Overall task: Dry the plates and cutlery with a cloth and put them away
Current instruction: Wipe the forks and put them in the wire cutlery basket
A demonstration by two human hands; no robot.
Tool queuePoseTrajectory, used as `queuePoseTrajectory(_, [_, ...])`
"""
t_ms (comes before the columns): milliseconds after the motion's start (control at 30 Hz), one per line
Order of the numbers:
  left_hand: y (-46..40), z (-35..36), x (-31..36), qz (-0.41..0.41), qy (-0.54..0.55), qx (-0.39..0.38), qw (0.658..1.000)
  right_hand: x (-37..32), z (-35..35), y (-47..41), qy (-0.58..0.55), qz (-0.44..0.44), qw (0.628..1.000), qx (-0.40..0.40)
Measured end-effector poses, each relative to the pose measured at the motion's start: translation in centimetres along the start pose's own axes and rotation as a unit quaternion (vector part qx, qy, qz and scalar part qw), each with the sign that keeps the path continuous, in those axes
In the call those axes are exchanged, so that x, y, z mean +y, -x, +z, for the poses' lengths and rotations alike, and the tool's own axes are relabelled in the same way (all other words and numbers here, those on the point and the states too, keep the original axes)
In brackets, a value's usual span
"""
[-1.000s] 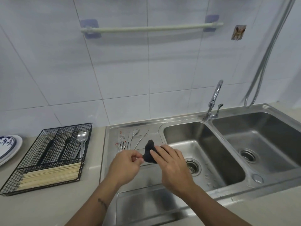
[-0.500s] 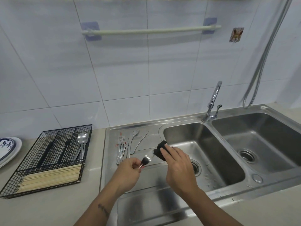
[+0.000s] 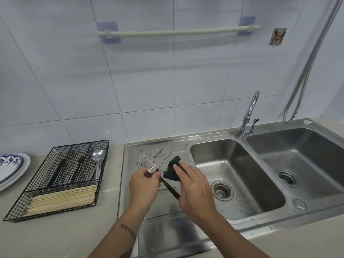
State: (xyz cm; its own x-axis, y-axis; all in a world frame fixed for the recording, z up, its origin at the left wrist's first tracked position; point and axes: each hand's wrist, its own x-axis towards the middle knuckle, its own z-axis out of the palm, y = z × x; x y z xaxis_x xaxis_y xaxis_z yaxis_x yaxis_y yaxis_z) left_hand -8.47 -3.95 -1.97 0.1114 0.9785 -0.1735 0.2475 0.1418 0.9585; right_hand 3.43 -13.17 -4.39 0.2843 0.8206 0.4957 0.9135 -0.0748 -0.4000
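My left hand [image 3: 143, 180] pinches a fork [image 3: 151, 167] near its head; the tines point up and left, and its dark handle [image 3: 170, 189] slants down to the right. My right hand [image 3: 193, 187] grips a dark cloth [image 3: 172, 169] just right of the fork's head, above the steel drainboard [image 3: 130, 183]. Several more forks [image 3: 142, 158] lie at the back of the drainboard. A black wire cutlery tray [image 3: 61, 175] on the counter to the left holds spoons [image 3: 97, 159], dark-handled pieces and a bundle of chopsticks [image 3: 61, 200].
Stacked blue-patterned plates [image 3: 11, 168] sit at the far left edge. A double steel sink [image 3: 234, 175] with a tap [image 3: 248, 114] lies to the right, a hose [image 3: 307, 67] hanging over it. A towel rail [image 3: 176, 31] is on the tiled wall.
The cloth covered the fork a second ago; now the fork's head is bare and turned up-left in my left hand, with the cloth pulled off to its right.
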Motion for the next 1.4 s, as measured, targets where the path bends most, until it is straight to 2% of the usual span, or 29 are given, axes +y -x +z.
queuePoseTrajectory(100, [0.0, 0.5, 0.6, -0.017, 0.075, 0.024, 0.997, -1.3, 0.8, 0.0, -0.008, -0.004, 1.000, -0.005])
queuePoseTrajectory(200, [0.0, 0.4, 1.2, -0.025, 0.162, 0.048, 0.985, -0.9, 1.9, 1.2, 0.032, -0.018, 0.999, -0.021])
queuePoseTrajectory(333, [0.0, -0.3, 0.3, -0.046, 0.205, 0.056, 0.976, 0.5, 1.3, 1.3, 0.053, 0.016, 0.998, -0.042])
queuePoseTrajectory(500, [-0.2, -0.6, 0.4, -0.076, 0.274, 0.019, 0.958, -0.5, 1.5, 0.7, 0.063, -0.087, 0.993, -0.052])
queuePoseTrajectory(667, [-0.3, -1.0, 0.1, -0.129, 0.333, -0.040, 0.933, 1.0, 0.7, 0.5, 0.065, -0.052, 0.995, -0.060])
queuePoseTrajectory(767, [-0.2, -1.0, -0.3, -0.100, 0.323, -0.073, 0.938, 0.4, 0.7, 0.3, 0.048, -0.078, 0.995, -0.044])
queuePoseTrajectory(933, [-0.7, -1.3, -0.6, -0.057, 0.274, -0.078, 0.957, 1.7, 0.7, 0.5, 0.038, -0.001, 0.999, -0.024])
queuePoseTrajectory(1033, [-0.5, -1.2, -0.8, -0.043, 0.242, -0.050, 0.968, 2.2, 0.4, 0.4, 0.042, 0.013, 0.999, -0.022])
queuePoseTrajectory(1167, [-0.4, -0.5, -0.7, -0.054, 0.226, -0.012, 0.973, 0.2, 0.5, -0.3, 0.021, -0.023, 0.999, -0.021])
queuePoseTrajectory(1267, [-0.6, -0.2, -0.1, -0.090, 0.254, -0.006, 0.963, -0.6, 1.6, -0.2, 0.030, -0.072, 0.996, -0.044])
queuePoseTrajectory(1400, [-1.9, -1.2, -0.7, -0.118, 0.228, 0.001, 0.966, 1.2, 2.1, 0.0, 0.050, -0.030, 0.996, -0.075])
